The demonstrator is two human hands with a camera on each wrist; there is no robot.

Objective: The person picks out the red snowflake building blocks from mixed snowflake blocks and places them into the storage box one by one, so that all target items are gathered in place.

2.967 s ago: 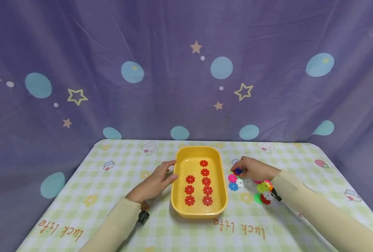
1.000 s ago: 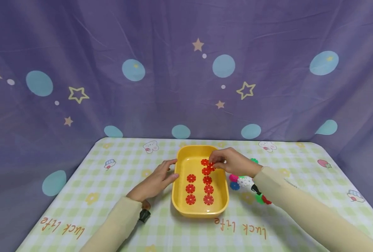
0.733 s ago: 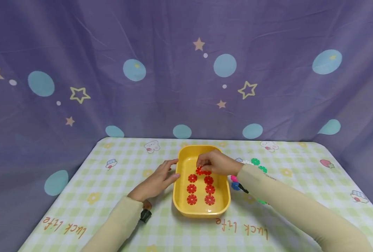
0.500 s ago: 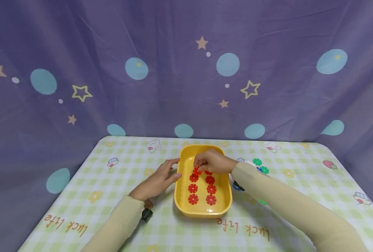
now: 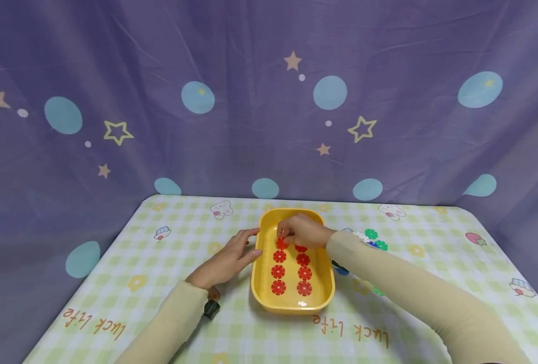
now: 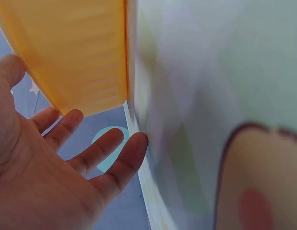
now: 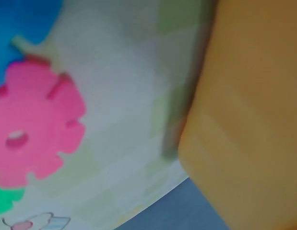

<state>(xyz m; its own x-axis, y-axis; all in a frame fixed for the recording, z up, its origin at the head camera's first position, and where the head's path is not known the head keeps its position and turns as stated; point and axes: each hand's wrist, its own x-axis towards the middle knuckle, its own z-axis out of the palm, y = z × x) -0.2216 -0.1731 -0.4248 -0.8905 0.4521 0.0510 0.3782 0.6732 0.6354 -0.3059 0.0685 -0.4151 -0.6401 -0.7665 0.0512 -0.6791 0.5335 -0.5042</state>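
A yellow plastic tray sits mid-table, with red notched snowflake discs lying flat inside in two columns. My right hand reaches over its right side and pinches a red snowflake disc at the top of the left column. Part of the right column's upper end is hidden beneath that hand. My left hand touches the tray's left rim, fingers spread and fairly straight; in the left wrist view, its thumb and fingertips meet the tray's edge. The right wrist view does not show the right fingers.
To the tray's right lies a loose group of snowflake discs, partly under the right sleeve: green, white and blue. A pink disc shows near the right wrist. A checked cloth covers the table; a purple curtain hangs behind.
My right hand has brought a red disc from the pile on the right into the tray, crossing to the top of the left column. The left hand has stayed at the rim.
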